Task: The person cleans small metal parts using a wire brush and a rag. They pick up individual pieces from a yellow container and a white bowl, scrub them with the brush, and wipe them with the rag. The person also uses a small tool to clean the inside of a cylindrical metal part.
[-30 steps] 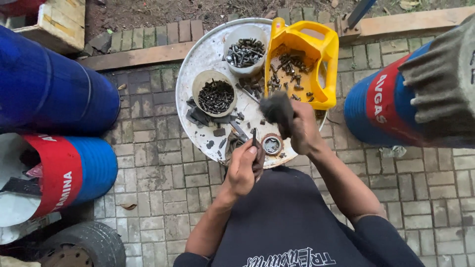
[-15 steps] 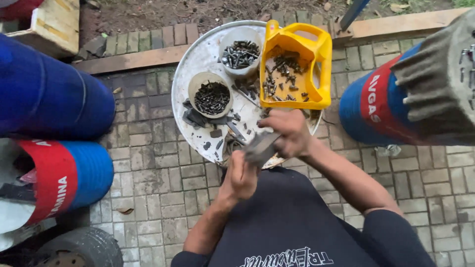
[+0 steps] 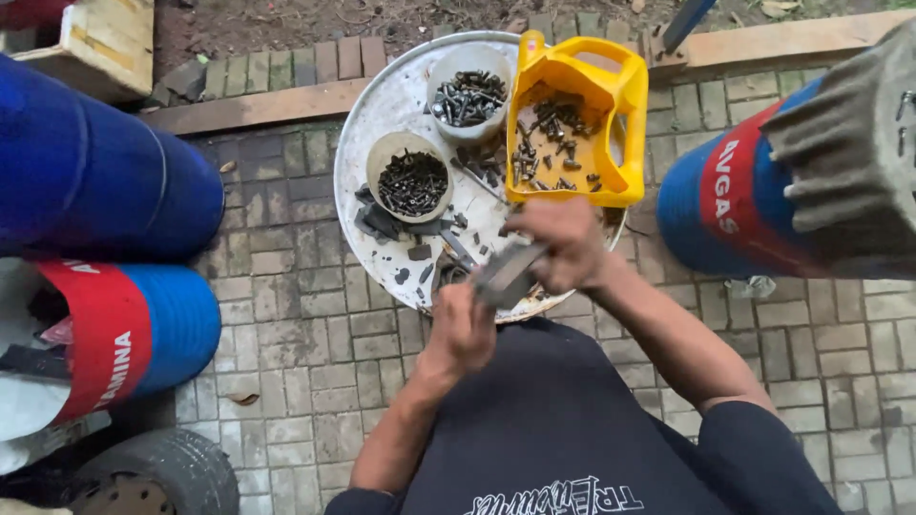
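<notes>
My right hand (image 3: pixel 565 246) grips a dark grey brush (image 3: pixel 504 274) and presses it against my left hand (image 3: pixel 463 334). My left hand is closed on a small dark metal piece, mostly hidden under the blurred brush. Both hands hover over the near edge of a round, dirty white metal tray (image 3: pixel 382 105). On the tray stand two pale cups of dark bolts (image 3: pixel 412 181) (image 3: pixel 468 95) and a cut-open yellow jug (image 3: pixel 620 95) with more bolts inside.
Blue drums lie at the left (image 3: pixel 95 181) and right (image 3: pixel 735 191), and a red-and-blue drum (image 3: pixel 143 324) lies at the lower left. A tyre (image 3: pixel 162 477) sits in the bottom left corner. A wooden plank (image 3: pixel 258 105) borders the brick paving.
My right hand has brought the brush down from above the tray to my left hand. The brush now moves against the piece held there.
</notes>
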